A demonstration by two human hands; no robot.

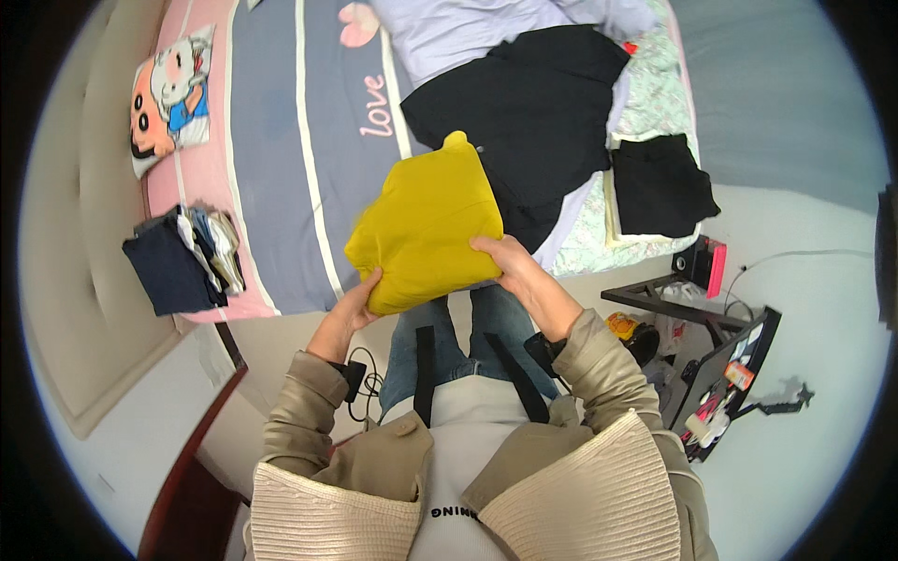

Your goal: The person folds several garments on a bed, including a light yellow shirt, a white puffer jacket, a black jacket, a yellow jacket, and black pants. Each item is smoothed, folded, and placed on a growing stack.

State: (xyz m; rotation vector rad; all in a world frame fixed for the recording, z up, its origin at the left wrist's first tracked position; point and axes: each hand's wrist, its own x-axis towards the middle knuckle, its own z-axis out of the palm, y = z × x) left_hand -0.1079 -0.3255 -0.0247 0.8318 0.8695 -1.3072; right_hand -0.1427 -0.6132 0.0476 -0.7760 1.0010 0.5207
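Note:
Between my two hands is a folded yellow garment (426,224), a thick bundle held up at the near edge of the bed. My left hand (357,301) grips its lower left corner, thumb on top and the other fingers hidden beneath. At the right side my right hand (506,260) pinches the edge the same way, its fingers also under the cloth. Just beyond the bundle a black garment (543,122) lies spread on the bed, partly covered from view by the yellow one. What kind of garment the yellow one is, I cannot tell.
A stack of folded clothes (178,262) sits at the bed's left corner, below a cartoon pillow (173,98). Folded black clothing (659,187) lies at the right edge. Lavender fabric (458,37) spreads at the back. A small cluttered table (720,383) stands at right.

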